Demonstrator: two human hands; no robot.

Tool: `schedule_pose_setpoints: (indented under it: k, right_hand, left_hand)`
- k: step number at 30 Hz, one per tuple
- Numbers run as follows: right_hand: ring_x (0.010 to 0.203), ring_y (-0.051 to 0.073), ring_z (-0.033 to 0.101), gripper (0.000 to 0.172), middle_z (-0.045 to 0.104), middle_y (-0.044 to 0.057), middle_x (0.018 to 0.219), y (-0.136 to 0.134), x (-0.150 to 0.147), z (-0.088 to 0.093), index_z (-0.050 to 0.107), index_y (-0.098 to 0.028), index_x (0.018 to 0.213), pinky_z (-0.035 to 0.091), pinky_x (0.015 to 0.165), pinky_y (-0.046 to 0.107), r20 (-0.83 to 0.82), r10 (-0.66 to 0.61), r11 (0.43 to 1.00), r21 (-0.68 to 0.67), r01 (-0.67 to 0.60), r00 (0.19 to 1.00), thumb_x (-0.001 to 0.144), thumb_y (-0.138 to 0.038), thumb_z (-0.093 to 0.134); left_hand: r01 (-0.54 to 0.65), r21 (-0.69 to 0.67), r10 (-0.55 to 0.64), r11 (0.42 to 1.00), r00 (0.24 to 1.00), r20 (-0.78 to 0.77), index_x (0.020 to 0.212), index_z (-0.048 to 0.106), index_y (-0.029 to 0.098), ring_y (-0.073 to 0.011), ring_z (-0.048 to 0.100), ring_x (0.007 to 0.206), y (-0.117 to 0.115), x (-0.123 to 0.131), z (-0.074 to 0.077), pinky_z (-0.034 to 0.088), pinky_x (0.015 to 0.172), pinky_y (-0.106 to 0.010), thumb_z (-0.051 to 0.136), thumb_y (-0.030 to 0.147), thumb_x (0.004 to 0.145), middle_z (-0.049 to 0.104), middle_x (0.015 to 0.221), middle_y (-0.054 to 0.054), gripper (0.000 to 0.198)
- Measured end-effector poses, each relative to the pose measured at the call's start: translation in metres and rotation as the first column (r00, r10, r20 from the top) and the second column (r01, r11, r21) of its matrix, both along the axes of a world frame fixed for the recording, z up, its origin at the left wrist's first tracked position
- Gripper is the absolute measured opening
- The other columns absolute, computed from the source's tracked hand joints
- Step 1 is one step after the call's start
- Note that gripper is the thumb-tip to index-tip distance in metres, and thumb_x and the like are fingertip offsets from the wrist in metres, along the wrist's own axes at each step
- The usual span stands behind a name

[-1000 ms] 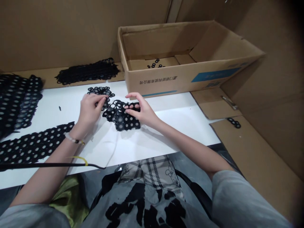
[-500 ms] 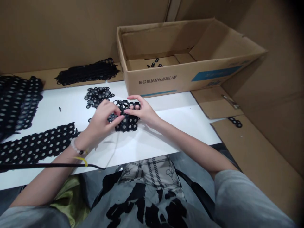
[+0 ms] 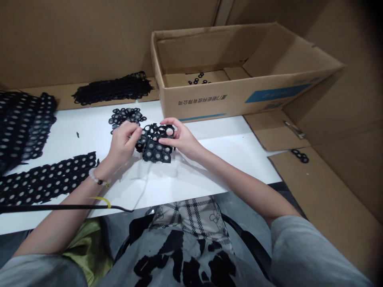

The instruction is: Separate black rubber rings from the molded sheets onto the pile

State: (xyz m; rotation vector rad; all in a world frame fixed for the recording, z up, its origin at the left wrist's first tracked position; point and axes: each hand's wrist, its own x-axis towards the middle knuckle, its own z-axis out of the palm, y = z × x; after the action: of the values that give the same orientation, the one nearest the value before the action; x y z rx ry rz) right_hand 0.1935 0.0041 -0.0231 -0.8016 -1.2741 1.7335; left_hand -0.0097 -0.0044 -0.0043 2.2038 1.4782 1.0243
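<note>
A small piece of black perforated sheet (image 3: pixel 156 151), made up of joined rings with pale centres, is held a little above the white tabletop. My right hand (image 3: pixel 183 138) grips it at its right side, thumb in front and fingers behind, some showing through the holes. At the sheet's left edge, my left hand (image 3: pixel 123 142) is closed, thumb pressed against the bent index finger. What lies in that pinch is hidden. Just behind my left hand is a heap of loose black rings (image 3: pixel 127 115), partly covered by it.
A large open cardboard box (image 3: pixel 197 103) with several black rings inside stands behind the hands. Longer perforated sheets (image 3: pixel 50 179) and a stack of sheets (image 3: pixel 25 127) lie at left, another black pile (image 3: pixel 113 90) at the back. Tweezers (image 3: pixel 295 130) and joined rings (image 3: pixel 300 156) rest on cardboard at right.
My left hand has drawn left from the middle of the sheet to its edge, and its fingers have closed. The sheet has tilted slightly in my right hand, which stays in place.
</note>
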Motion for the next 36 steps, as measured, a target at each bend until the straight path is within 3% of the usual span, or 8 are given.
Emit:
schedule_pose_setpoints:
  k: [6, 10, 13, 17, 24, 29, 32, 36]
  right_hand:
    - [0.070, 0.019, 0.067, 0.056, 0.067, -0.002, 0.080, 0.005, 0.002, -0.006, 0.046, -0.025, 0.106, 0.055, 0.069, 0.033, 0.025, -0.052, 0.999, 0.002, 0.052, 0.998, 0.060, -0.028, 0.079]
    - [0.084, 0.021, 0.069, 0.058, 0.068, 0.002, 0.096, 0.013, 0.011, -0.007, 0.051, -0.024, 0.105, 0.055, 0.077, 0.035, 0.069, -0.187, 0.981, 0.068, 0.183, 0.980, 0.056, -0.030, 0.082]
    - [0.090, 0.023, 0.069, 0.064, 0.069, 0.004, 0.096, 0.015, 0.015, -0.005, 0.051, -0.024, 0.112, 0.055, 0.082, 0.037, 0.038, -0.201, 0.978, 0.055, 0.199, 0.979, 0.057, -0.034, 0.083]
    - [0.092, 0.022, 0.067, 0.062, 0.070, 0.004, 0.094, 0.011, 0.011, -0.008, 0.055, -0.021, 0.113, 0.053, 0.085, 0.037, 0.037, -0.165, 0.985, 0.051, 0.163, 0.986, 0.059, -0.033, 0.082]
    - [0.068, 0.011, 0.056, 0.042, 0.058, -0.004, 0.071, 0.009, 0.004, -0.018, 0.069, -0.015, 0.085, 0.048, 0.070, 0.028, 0.166, -0.181, 0.983, 0.032, 0.178, 0.969, 0.051, -0.032, 0.086]
    - [0.081, 0.014, 0.062, 0.037, 0.068, 0.000, 0.081, 0.001, 0.003, -0.007, 0.070, -0.015, 0.089, 0.050, 0.083, 0.031, 0.021, -0.014, 0.997, -0.074, 0.015, 1.000, 0.058, -0.030, 0.084]
    - [0.081, 0.014, 0.062, 0.037, 0.068, -0.001, 0.083, -0.003, 0.002, -0.001, 0.069, -0.016, 0.091, 0.051, 0.083, 0.031, -0.022, 0.084, 0.996, -0.030, -0.085, 0.996, 0.059, -0.027, 0.083]
    - [0.069, 0.010, 0.057, 0.040, 0.059, -0.005, 0.071, -0.005, 0.001, -0.002, 0.068, -0.014, 0.090, 0.049, 0.071, 0.026, 0.016, 0.064, 0.997, 0.031, -0.065, 0.998, 0.055, -0.025, 0.084]
  left_hand:
    - [-0.061, -0.173, 0.100, 0.983, 0.969, 0.226, 0.061, 0.045, 0.020, -0.0139, 0.046, 0.064, 0.016, -0.005, -0.011, 0.036, 0.061, -0.031, 0.048, 0.026, 0.089, 0.047, 0.061, 0.002, 0.029]
    - [-0.310, -0.251, 0.397, 0.917, 0.765, 0.507, 0.063, 0.035, 0.020, -0.0094, 0.041, 0.058, 0.045, -0.046, -0.010, 0.039, 0.058, -0.026, 0.038, 0.010, 0.088, 0.037, 0.058, 0.005, 0.028]
    - [-0.506, -0.013, 0.493, 0.863, 0.834, 0.249, 0.061, 0.041, 0.018, -0.0095, 0.039, 0.062, 0.058, -0.075, -0.010, 0.031, 0.059, -0.026, 0.043, 0.014, 0.090, 0.041, 0.059, 0.005, 0.029]
    - [-0.380, 0.030, 0.380, 0.925, 0.916, -0.129, 0.060, 0.050, 0.019, -0.0138, 0.039, 0.062, 0.058, -0.079, -0.022, 0.026, 0.061, -0.030, 0.055, 0.029, 0.086, 0.046, 0.057, 0.003, 0.029]
    - [-0.368, 0.102, 0.378, 0.924, 0.919, -0.113, 0.065, 0.047, 0.022, -0.0181, 0.044, 0.066, 0.049, -0.060, -0.019, 0.030, 0.063, -0.032, 0.054, 0.036, 0.088, 0.046, 0.062, 0.000, 0.028]
    - [0.045, 0.337, -0.012, 0.940, 0.995, -0.100, 0.069, 0.049, 0.023, -0.0188, 0.047, 0.066, 0.009, -0.020, 0.000, 0.038, 0.068, -0.035, 0.051, 0.029, 0.090, 0.050, 0.063, -0.001, 0.023]
    - [0.263, 0.289, -0.215, 0.920, 0.958, -0.187, 0.070, 0.052, 0.022, -0.0195, 0.051, 0.070, -0.010, -0.002, 0.004, 0.041, 0.072, -0.037, 0.056, 0.028, 0.088, 0.060, 0.071, -0.003, 0.019]
    - [0.308, 0.146, -0.277, 0.940, 0.940, -0.200, 0.068, 0.049, 0.022, -0.0194, 0.050, 0.070, -0.016, 0.006, 0.004, 0.042, 0.070, -0.037, 0.061, 0.038, 0.086, 0.059, 0.068, -0.003, 0.026]
